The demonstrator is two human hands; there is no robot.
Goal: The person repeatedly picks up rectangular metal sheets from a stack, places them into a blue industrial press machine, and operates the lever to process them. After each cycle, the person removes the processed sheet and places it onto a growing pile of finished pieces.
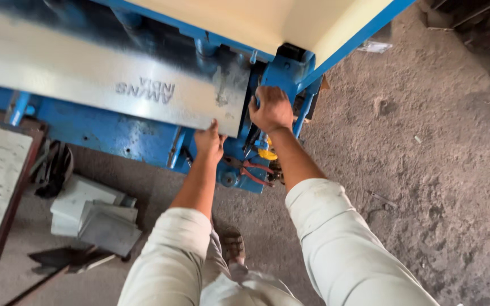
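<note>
A long grey metal plate (103,76) lies along the front of a blue machine (114,133). My left hand (210,143) grips the plate's lower right corner from below. My right hand (270,109) is closed on a blue part of the machine's right end (282,71), just right of the plate. Red-handled pliers (253,173) and a yellow object (267,153) sit on the machine base below my hands. A cream sheet (267,20) rests on top of the machine.
A table edge with a dark frame (1,187) stands at left. Stacked grey metal pieces (94,218) and scrap lie on the floor beside it. My sandalled foot (233,246) is on the rough concrete floor (426,170), with dark items at the far right.
</note>
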